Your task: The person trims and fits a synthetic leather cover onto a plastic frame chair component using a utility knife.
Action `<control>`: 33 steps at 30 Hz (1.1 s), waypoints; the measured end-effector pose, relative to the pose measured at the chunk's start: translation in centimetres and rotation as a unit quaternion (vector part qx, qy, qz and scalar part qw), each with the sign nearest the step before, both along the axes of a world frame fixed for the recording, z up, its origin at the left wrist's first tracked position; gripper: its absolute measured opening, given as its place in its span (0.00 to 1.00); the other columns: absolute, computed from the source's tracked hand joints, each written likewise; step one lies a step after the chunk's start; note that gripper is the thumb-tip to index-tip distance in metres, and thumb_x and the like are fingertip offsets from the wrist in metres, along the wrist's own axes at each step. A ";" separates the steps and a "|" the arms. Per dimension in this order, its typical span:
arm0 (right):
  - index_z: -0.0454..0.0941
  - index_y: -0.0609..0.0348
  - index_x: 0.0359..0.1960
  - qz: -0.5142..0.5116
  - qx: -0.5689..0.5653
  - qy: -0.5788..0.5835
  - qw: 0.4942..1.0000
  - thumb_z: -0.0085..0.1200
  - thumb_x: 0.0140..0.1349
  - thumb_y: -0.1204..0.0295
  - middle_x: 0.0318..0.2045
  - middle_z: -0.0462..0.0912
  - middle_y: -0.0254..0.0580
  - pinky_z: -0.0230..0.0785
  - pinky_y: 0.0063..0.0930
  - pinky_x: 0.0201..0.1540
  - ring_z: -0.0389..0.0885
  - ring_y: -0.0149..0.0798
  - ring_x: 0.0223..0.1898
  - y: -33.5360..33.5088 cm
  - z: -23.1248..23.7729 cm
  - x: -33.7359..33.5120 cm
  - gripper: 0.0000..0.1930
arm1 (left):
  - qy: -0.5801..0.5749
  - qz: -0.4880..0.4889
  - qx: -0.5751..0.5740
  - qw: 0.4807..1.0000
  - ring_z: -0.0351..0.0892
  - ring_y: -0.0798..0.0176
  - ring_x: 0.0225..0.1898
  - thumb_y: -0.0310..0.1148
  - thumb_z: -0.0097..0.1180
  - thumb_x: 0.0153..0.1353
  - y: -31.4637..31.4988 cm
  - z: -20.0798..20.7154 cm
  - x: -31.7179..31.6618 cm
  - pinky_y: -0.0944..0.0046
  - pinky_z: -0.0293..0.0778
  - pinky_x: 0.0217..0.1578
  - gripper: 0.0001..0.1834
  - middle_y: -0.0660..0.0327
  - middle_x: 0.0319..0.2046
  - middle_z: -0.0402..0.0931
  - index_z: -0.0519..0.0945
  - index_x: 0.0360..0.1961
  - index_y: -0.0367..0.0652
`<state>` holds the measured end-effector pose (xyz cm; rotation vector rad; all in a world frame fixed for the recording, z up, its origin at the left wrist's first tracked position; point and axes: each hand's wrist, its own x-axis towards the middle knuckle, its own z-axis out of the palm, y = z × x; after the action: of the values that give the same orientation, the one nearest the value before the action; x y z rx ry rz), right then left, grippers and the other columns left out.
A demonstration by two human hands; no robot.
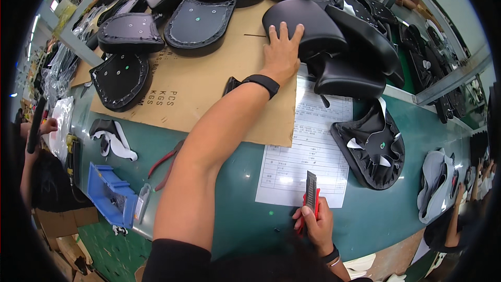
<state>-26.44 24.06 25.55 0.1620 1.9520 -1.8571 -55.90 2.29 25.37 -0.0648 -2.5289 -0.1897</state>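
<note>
My left hand (282, 55), spread open, rests on the black cushion (310, 18) by the cardboard (245, 120) — likely to steady it. Right hand (319, 224) closed round the red knife (311, 196) — blade pointing away, presumably for safety.

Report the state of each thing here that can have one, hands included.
Left hand: open, on a black cushion
Right hand: closed around utility knife
Utility knife: blade out
Red-handled pliers: handles apart
Blue bin: open, holding small parts
Printed sheet: flat, partly under cardboard
Near-right seat pad: underside up, cover loose
</note>
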 end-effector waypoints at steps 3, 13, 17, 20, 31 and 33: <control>0.70 0.67 0.45 0.009 -0.009 0.006 1.000 0.51 0.67 0.71 0.24 0.82 0.39 0.71 0.21 0.23 0.78 0.27 0.20 -0.2 0.1 0.4 0.11 | 0.031 -0.101 0.144 0.984 0.70 0.39 0.53 0.32 0.63 0.48 -4.7 1.9 0.0 0.50 0.73 0.50 0.38 0.43 0.53 0.68 0.64 0.62 0.47; 0.63 0.62 0.54 -0.086 -0.088 0.053 0.991 0.47 0.69 0.68 0.43 0.78 0.43 0.74 0.20 0.32 0.76 0.27 0.32 -0.4 0.1 0.5 0.16 | -0.374 -0.079 0.722 0.577 0.76 0.68 0.51 0.34 0.60 0.59 -14.3 8.4 31.1 0.68 0.69 0.55 0.29 0.60 0.51 0.77 0.71 0.60 0.32; 0.68 0.60 0.55 0.043 -0.011 0.006 0.999 0.48 0.68 0.68 0.40 0.81 0.40 0.71 0.20 0.33 0.76 0.26 0.31 -0.8 3.2 2.4 0.16 | -0.506 -0.053 0.673 0.537 0.76 0.70 0.45 0.37 0.64 0.58 -13.4 3.9 41.5 0.69 0.71 0.47 0.29 0.60 0.46 0.79 0.73 0.57 0.31; 0.71 0.62 0.55 0.188 0.100 0.077 0.974 0.50 0.67 0.69 0.40 0.83 0.40 0.71 0.23 0.39 0.79 0.30 0.34 -0.5 3.8 4.6 0.17 | -0.584 -0.070 0.398 0.704 0.79 0.65 0.36 0.45 0.66 0.57 -11.3 6.0 43.1 0.64 0.75 0.38 0.26 0.58 0.38 0.81 0.80 0.50 0.37; 0.70 0.47 0.62 0.388 0.332 0.353 0.784 0.58 0.57 0.77 0.30 0.78 0.45 0.71 0.36 0.26 0.80 0.50 0.26 -1.9 7.5 3.3 0.28 | -0.241 -0.195 0.062 0.949 0.71 0.56 0.55 0.35 0.60 0.56 -2.1 4.0 44.5 0.45 0.59 0.63 0.24 0.58 0.49 0.75 0.77 0.54 0.38; 0.70 0.42 0.62 0.458 0.344 0.395 0.718 0.54 0.57 0.77 0.25 0.71 0.44 0.67 0.37 0.22 0.75 0.49 0.20 -3.2 7.7 2.4 0.29 | -0.228 -0.194 0.077 0.951 0.72 0.56 0.55 0.34 0.60 0.56 -1.9 3.6 44.5 0.44 0.60 0.63 0.23 0.59 0.48 0.75 0.78 0.54 0.38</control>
<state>-24.06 20.83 33.29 -1.3407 2.4231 -0.4623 -11.42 0.41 28.96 -0.5121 -2.9237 -0.6213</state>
